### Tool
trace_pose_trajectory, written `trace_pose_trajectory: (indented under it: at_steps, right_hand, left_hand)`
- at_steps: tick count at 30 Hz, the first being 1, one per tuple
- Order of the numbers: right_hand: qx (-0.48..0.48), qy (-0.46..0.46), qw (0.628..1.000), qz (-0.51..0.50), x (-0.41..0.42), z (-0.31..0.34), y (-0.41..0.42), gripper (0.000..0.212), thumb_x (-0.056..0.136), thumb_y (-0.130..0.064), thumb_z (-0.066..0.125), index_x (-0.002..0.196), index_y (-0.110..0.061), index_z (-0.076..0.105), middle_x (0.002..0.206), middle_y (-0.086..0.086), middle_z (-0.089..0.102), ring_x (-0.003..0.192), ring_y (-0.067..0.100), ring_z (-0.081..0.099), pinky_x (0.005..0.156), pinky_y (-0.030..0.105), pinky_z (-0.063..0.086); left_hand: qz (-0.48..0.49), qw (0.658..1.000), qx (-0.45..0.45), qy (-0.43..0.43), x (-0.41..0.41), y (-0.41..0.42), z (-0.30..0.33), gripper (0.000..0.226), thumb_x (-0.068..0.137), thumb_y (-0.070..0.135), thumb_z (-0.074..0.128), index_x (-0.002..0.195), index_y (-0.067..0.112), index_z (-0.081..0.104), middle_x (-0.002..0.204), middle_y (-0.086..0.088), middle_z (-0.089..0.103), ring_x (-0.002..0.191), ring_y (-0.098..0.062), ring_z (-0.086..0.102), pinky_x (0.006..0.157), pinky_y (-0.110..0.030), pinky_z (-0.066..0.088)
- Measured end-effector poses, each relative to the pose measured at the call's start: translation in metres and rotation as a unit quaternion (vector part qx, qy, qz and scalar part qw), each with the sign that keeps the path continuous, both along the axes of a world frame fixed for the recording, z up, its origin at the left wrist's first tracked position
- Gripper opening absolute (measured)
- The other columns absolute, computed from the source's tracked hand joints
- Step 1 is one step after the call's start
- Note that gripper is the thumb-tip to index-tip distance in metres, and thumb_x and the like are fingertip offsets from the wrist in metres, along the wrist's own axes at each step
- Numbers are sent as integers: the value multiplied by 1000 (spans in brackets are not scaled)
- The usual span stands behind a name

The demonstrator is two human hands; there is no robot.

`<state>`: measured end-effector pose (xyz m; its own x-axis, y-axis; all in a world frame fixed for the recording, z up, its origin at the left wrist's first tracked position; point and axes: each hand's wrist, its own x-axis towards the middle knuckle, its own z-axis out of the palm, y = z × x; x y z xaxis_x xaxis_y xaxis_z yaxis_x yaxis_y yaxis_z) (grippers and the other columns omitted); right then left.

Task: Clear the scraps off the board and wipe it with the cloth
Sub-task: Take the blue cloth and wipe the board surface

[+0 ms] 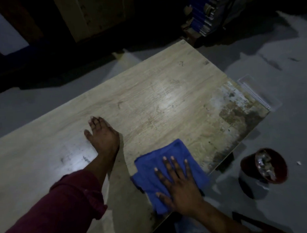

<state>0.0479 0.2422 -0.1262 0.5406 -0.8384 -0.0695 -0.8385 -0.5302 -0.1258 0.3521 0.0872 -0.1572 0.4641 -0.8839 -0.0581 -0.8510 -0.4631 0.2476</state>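
Head view: both hands lay flat on a pale wood-grain board [148, 99].
Right hand [180, 184], fingers spread, pressed a folded blue cloth [148, 169] near its stained end; left hand [101, 136] rested released; a round pot [264, 166] perhaps held scraps.

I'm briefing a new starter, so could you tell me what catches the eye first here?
The blue cloth at the board's near edge, pressed flat under the right hand. Next, the left hand resting mid-board, and the dark, stained patch at the board's right end.

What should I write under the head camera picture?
Right hand presses a blue cloth on the wooden board; left hand rests flat.
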Motion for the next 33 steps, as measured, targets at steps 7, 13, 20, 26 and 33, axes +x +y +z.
trace_pose_trajectory:
  at_steps: [7, 13, 20, 26, 33]
  right_hand:
    - [36, 76, 987, -135, -24, 7, -23, 84, 92, -79, 35, 162, -37, 18, 172, 10, 8, 158, 34, 9, 122, 68, 11]
    - [51, 27, 998, -9, 15, 6, 19, 80, 96, -70, 41, 161, -26, 25, 169, 18, 15, 156, 43, 10, 115, 77, 15]
    - [36, 50, 995, 81, 1, 9, -23, 84, 90, -81, 41, 160, -39, 23, 171, 9, 14, 158, 39, 8, 114, 77, 16]
    - [91, 65, 994, 5, 47, 15, -27, 84, 94, -76, 31, 163, -33, 12, 172, 12, 2, 156, 45, -2, 116, 78, 3]
    - [50, 7, 919, 390, 29, 6, -32, 76, 98, -74, 36, 162, -36, 19, 172, 7, 11, 158, 38, 8, 115, 76, 15]
  left_hand:
    - [-205, 979, 20, -10, 80, 70, 18, 63, 107, 55, 11, 163, 25, 11, 171, 1, 4, 158, -17, 1, 127, -50, 5]
    - [-43, 999, 22, -7, 60, 146, 18, 66, 106, 53, 14, 162, 19, 17, 171, -5, 8, 158, -23, 3, 126, -55, 4]
    - [57, 997, 36, -30, 42, 165, 17, 62, 105, 49, 21, 159, 19, 30, 168, -6, 21, 157, -26, 12, 123, -60, 12]
    - [74, 996, 24, -32, 44, 162, 15, 60, 105, 48, 26, 158, 21, 32, 168, -3, 23, 157, -23, 15, 123, -58, 13]
    - [86, 995, 25, -33, 41, 162, 18, 60, 104, 48, 26, 158, 24, 31, 168, 0, 22, 157, -20, 16, 125, -55, 13]
